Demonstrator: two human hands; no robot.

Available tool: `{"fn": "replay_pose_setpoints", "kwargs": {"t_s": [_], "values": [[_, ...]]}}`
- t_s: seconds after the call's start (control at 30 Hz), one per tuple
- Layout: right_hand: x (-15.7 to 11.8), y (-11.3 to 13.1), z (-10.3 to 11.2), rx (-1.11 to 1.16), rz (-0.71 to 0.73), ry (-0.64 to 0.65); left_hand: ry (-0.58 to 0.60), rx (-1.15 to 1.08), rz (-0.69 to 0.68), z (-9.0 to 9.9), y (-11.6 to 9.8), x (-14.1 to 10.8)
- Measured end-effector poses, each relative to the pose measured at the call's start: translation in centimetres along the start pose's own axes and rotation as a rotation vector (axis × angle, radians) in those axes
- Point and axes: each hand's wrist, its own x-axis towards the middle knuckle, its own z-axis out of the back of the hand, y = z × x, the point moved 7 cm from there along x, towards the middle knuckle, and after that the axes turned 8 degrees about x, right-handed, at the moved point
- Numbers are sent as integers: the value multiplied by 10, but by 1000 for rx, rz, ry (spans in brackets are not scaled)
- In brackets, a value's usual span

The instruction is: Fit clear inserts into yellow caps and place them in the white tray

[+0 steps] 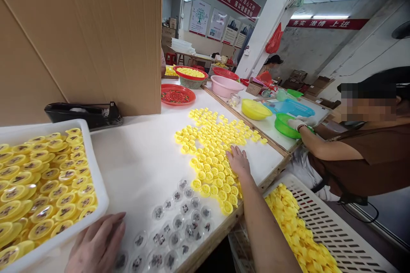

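My right hand [238, 161] lies over the right side of a spread of small round yellow plastic pieces [208, 175], its fingers apart and touching some of them. On the white table in front of me lie several clear round discs [175, 239] with dark printed figures. My left hand [98, 243] rests beside these discs, near the corner of a white tray [101, 192]; its fingers are loosely bent and nothing shows in them. Inside the tray are many yellow round pieces [48, 190] with clear, printed tops.
A tape dispenser [83, 115] stands behind the tray, against a large cardboard box [80, 38]. A red plate [177, 94] lies farther back. To the right, a beige crate [333, 226] holds yellow pieces, and a gloved co-worker [361, 145] reaches into a green bowl [285, 126].
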Motion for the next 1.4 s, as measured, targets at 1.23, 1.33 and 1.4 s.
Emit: {"fn": "replay_pose_setpoints", "kwargs": {"t_s": [1.23, 1.33, 1.4], "values": [[-8, 84, -7, 252, 117, -54, -78, -63, 14, 26, -31, -4], [-8, 82, -1, 280, 155, -74, -65, -86, 0, 31, -40, -7], [-13, 80, 6, 299, 191, -89, -53, -100, -14, 37, -47, -8]]}}
